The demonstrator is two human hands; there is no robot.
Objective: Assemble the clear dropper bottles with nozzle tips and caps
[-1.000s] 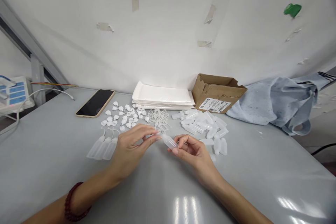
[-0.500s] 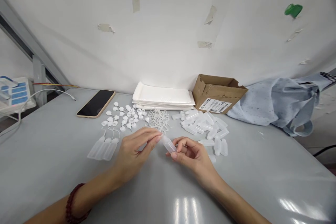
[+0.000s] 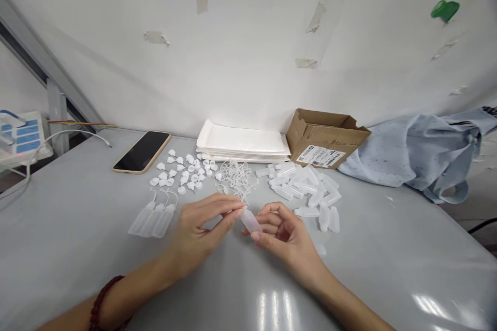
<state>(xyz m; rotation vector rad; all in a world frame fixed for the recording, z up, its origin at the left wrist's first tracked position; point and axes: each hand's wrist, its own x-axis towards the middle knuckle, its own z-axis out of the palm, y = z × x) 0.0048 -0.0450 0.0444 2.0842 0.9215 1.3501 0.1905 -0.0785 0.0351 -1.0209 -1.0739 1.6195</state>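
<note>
A small translucent squeeze bottle (image 3: 251,222) is held tilted between both hands, neck toward the upper left. My left hand (image 3: 207,225) pinches its neck between thumb and fingertips; a thin white strap sticks up there, partly hidden. My right hand (image 3: 289,238) supports the lower end, thumb on the near side and fingers behind. Just beyond them is a tangle of thin white straps (image 3: 235,176). White caps (image 3: 190,173) with pointed tips lie scattered left of it. Several loose bottles (image 3: 306,186) are piled to the right. Three bottles with curved straps (image 3: 153,220) lie side by side at the left.
A phone (image 3: 143,152) lies at the back left. Along the wall sit a stack of white padded envelopes (image 3: 244,139) and an open cardboard box (image 3: 326,139). Pale blue cloth (image 3: 404,150) is bunched at right. A white cable (image 3: 77,132) crosses the left edge.
The bottle has shifted slightly down and now shows a strap rising at its neck. My left fingers have moved a little right and down with it.
</note>
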